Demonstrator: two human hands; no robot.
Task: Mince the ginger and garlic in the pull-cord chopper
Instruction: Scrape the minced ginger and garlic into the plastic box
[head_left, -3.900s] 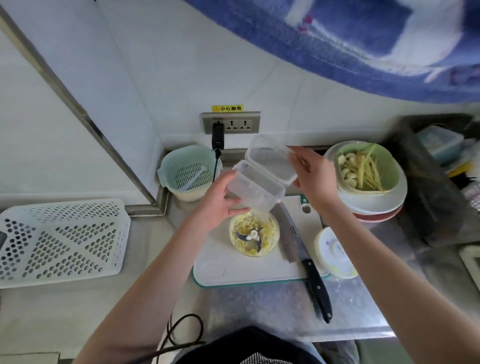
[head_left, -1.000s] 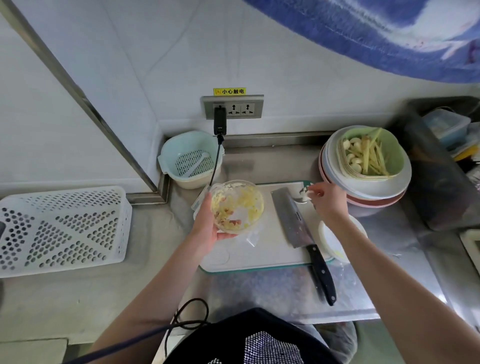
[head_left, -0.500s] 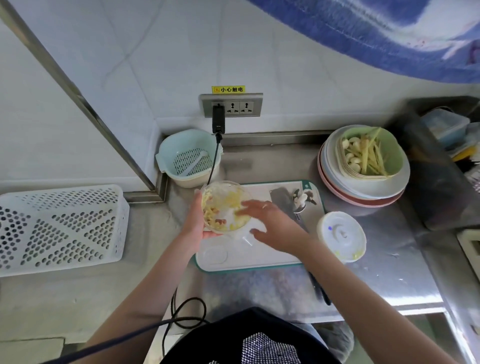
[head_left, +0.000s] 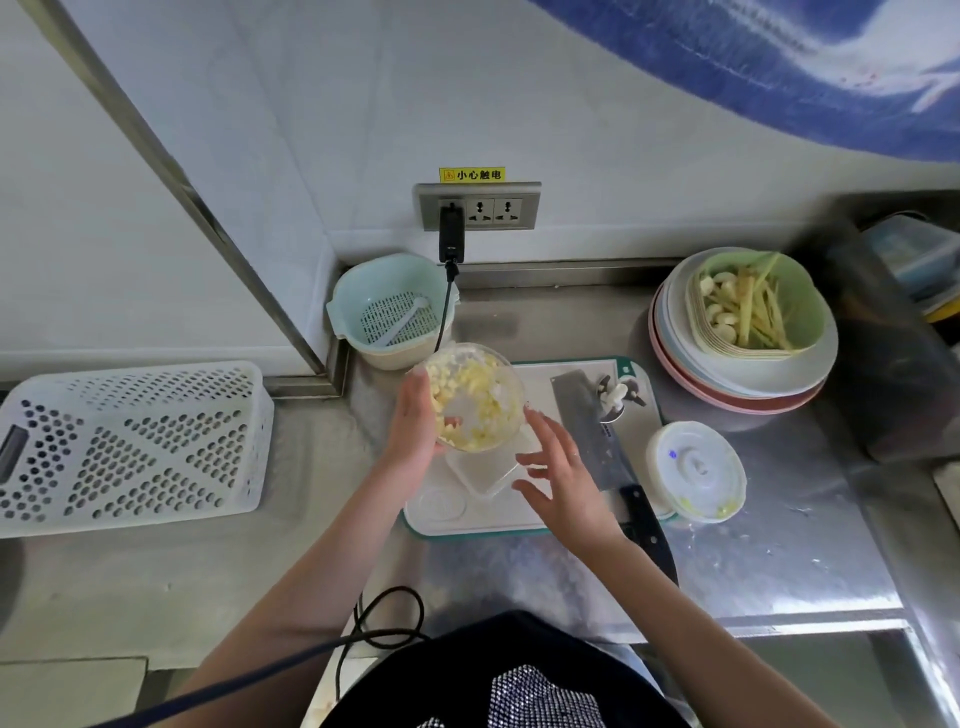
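I count one cutting board (head_left: 467, 519); on it, one cleaver (head_left: 587, 415) and one blade unit (head_left: 618, 397); beside it, one chopper lid (head_left: 696, 470), two baskets.

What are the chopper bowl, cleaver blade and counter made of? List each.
Round clear chopper bowl: seemingly transparent plastic; yellow mince shows through its wall.
Rectangular grey cleaver blade: likely steel, dull metallic sheen.
Silver counter: probably stainless steel, brushed with patchy reflections.

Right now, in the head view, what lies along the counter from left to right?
White perforated basket → teal colander → chopper bowl tilted in the left hand → cleaver → chopper lid → stack of plates topped by a green dish of ginger and garlic.
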